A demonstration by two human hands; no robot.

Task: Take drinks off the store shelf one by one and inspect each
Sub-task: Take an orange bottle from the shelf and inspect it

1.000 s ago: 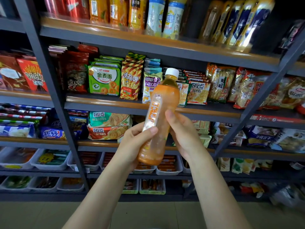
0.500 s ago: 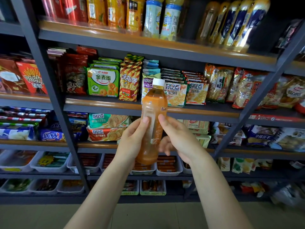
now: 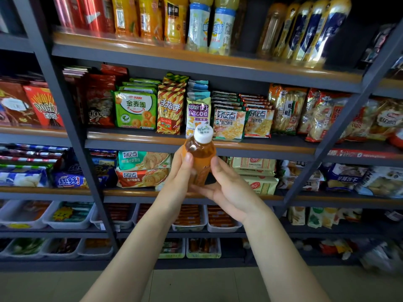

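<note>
An orange drink bottle (image 3: 199,159) with a white cap is held in front of the shelves, tipped so that its cap points toward me. My left hand (image 3: 178,182) grips its left side, thumb on the front. My right hand (image 3: 226,190) holds its right side and lower end, thumb on the bottle and fingers curled underneath. The bottle's lower part is hidden behind my hands. More drinks (image 3: 209,25) stand in a row on the top shelf (image 3: 152,53).
Grey metal shelving with uprights (image 3: 72,127) and a slanted brace (image 3: 340,131) fills the view. Snack packets (image 3: 136,110) crowd the middle shelves. White trays (image 3: 67,221) of goods sit on the lower shelves. A tiled floor (image 3: 196,284) lies below.
The bottle has come down and tilted from nearly upright until its cap faces me. Both hands lowered with it and shifted their hold round its body.
</note>
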